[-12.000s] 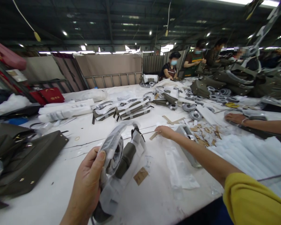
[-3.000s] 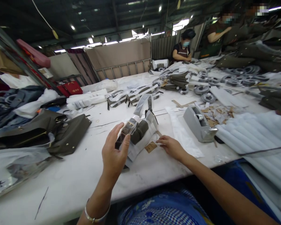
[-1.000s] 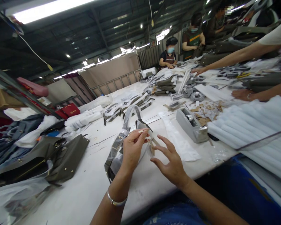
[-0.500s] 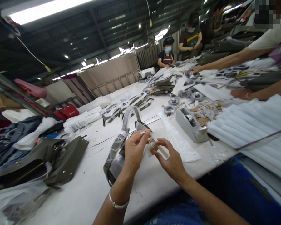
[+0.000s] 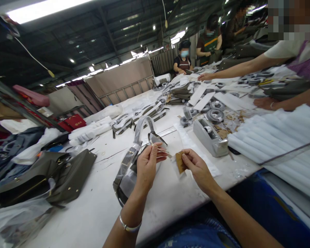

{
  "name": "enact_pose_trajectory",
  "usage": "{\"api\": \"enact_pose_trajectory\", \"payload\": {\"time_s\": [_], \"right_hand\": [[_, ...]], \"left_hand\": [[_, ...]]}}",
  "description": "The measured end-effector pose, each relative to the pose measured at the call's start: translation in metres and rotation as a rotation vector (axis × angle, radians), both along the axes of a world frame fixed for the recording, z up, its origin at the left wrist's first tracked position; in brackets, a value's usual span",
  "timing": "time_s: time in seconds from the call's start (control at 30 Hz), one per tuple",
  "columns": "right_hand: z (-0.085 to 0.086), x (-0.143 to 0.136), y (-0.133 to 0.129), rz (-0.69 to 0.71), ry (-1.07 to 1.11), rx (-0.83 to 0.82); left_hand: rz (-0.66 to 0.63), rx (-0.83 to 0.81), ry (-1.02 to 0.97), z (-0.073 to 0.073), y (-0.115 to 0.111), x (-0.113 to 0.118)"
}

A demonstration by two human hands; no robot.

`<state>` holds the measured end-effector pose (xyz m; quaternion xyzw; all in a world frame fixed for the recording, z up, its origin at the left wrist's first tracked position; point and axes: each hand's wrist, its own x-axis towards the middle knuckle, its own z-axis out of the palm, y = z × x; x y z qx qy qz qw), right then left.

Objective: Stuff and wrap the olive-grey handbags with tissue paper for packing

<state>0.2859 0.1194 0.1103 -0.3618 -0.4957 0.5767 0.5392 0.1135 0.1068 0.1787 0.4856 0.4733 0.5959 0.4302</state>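
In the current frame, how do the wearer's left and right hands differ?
The left hand pinches pale string; the right hand grips a brown card. The left wrist wears a silver bracelet; the right wrist shows none. Both hands are bare and held over the white table.

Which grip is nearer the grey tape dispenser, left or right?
Right. The right grip, holding a brown card, is on the near side of the tape dispenser, not touching it; the left grip is farther left, past the card.
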Motion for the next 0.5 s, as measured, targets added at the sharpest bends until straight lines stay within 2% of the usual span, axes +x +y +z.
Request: {"api": "enact_pose_trajectory", "payload": {"time_s": [0.13, 0.27, 0.4, 0.5], "right_hand": [[0.011, 0.003, -0.004, 0.177, 0.139, -0.152], [0.012, 0.006, -0.004, 0.255, 0.142, -0.199], [0.005, 0.005, -0.001, 0.247, 0.114, -0.172], [0.000, 0.004, 0.002, 0.138, 0.052, -0.131]], "left_hand": [[-0.027, -0.029, -0.027, -0.004, -0.001, 0.002], [-0.085, -0.091, -0.097, -0.005, -0.003, 0.003], [-0.086, -0.091, -0.173, -0.006, -0.002, 0.002], [-0.081, -0.068, -0.202, -0.006, -0.002, 0.000]]}}
